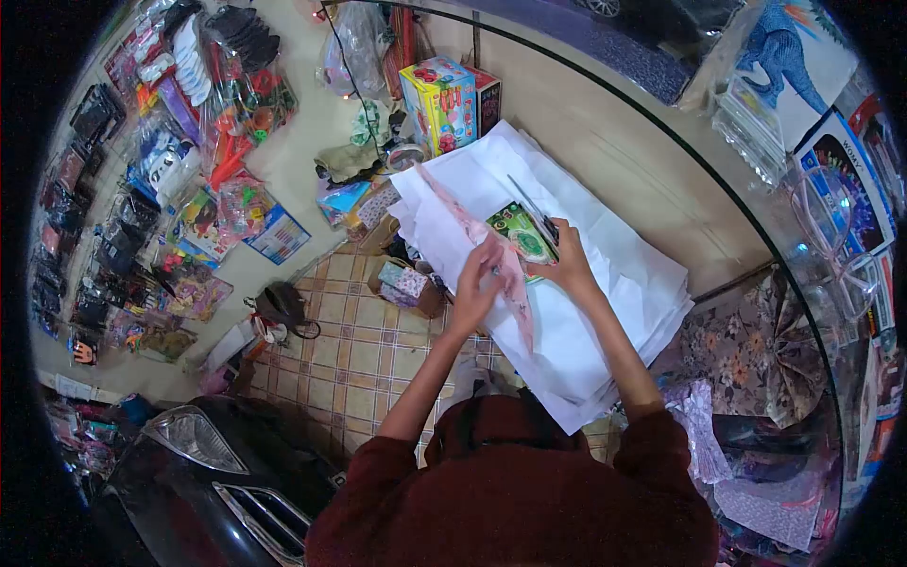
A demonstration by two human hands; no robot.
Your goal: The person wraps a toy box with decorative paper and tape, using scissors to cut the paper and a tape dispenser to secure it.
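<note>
A stack of large white paper sheets (605, 283) lies in front of me. On it rests a small green printed box (515, 227) with a pale round design. My right hand (569, 263) grips the box's right side, thumb at the near edge and fingers at the far corner. Close by those fingers lies a long thin metal tool with a dark handle (531, 197), like scissors. My left hand (477, 282) pinches a strip of pink patterned paper (518, 307) beside the box. The strip runs diagonally across the white sheets.
A colourful printed carton (442, 104) stands past the sheets' far edge. Small boxes (404, 283) sit on the tiled floor (340, 350) to the left. Packaged goods (236, 94) hang on the left wall. A black toy car (217, 463) is at lower left; a glass edge (699, 142) curves along the right.
</note>
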